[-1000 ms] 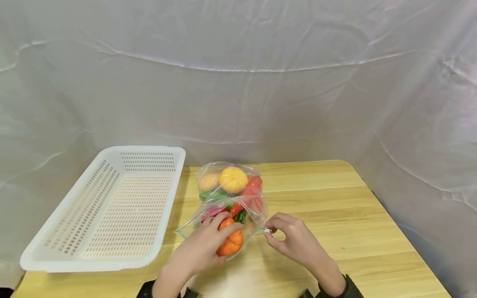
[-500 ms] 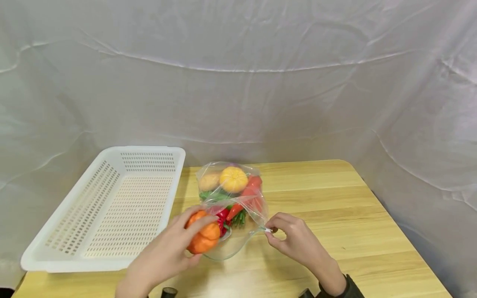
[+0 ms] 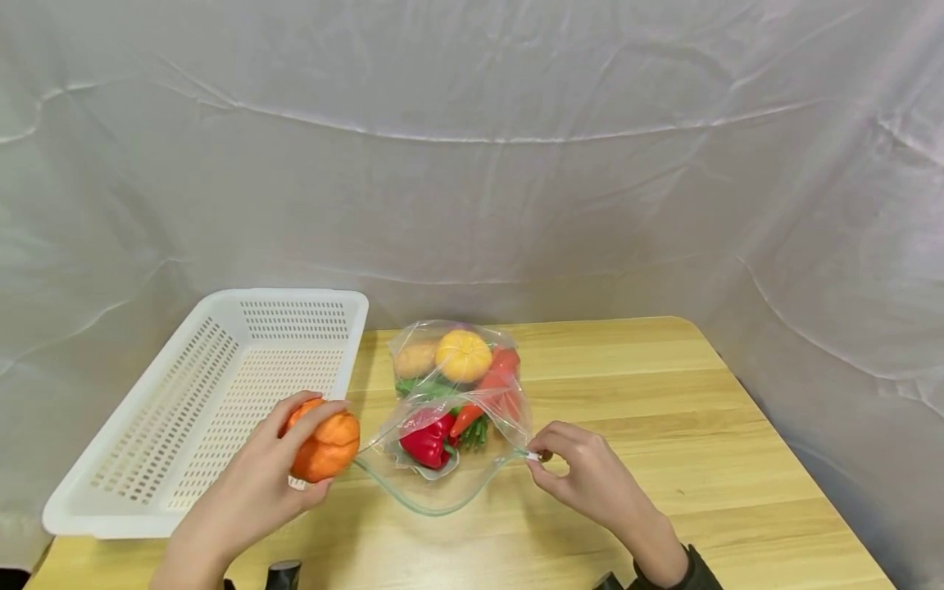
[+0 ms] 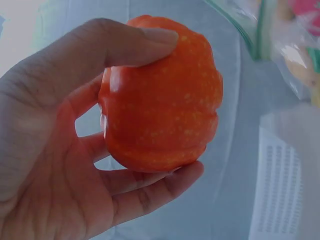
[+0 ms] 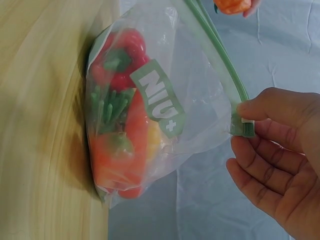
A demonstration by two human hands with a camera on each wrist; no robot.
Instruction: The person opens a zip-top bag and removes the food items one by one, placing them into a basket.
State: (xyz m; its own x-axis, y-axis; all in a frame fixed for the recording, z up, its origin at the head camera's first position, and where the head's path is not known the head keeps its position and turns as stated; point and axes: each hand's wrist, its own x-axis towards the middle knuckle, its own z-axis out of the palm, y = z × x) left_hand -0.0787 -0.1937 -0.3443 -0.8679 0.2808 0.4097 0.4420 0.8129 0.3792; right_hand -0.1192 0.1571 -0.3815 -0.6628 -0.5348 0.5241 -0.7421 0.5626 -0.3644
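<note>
My left hand (image 3: 283, 459) grips an orange toy pumpkin (image 3: 324, 447) (image 4: 162, 95) in the air, over the near right corner of the white basket (image 3: 147, 410). Just right of it a clear zip bag (image 3: 450, 410) (image 5: 165, 125) lies on the wooden table (image 3: 664, 410) with its mouth open toward me. Inside are a red pepper (image 3: 426, 440), a carrot, green beans, a yellow pumpkin (image 3: 463, 355) and a potato. My right hand (image 3: 549, 459) (image 5: 250, 150) pinches the white slider at the right end of the bag's green zip.
The perforated white basket holds nothing and overhangs the table's left side. A grey cloth backdrop (image 3: 472, 164) hangs behind the table. Bare wood lies to the right of the bag, up to the table's rounded far right corner.
My left hand has drawn the orange pumpkin out of the bag's mouth and carried it left toward the basket. The right hand has kept its pinch on the slider.
</note>
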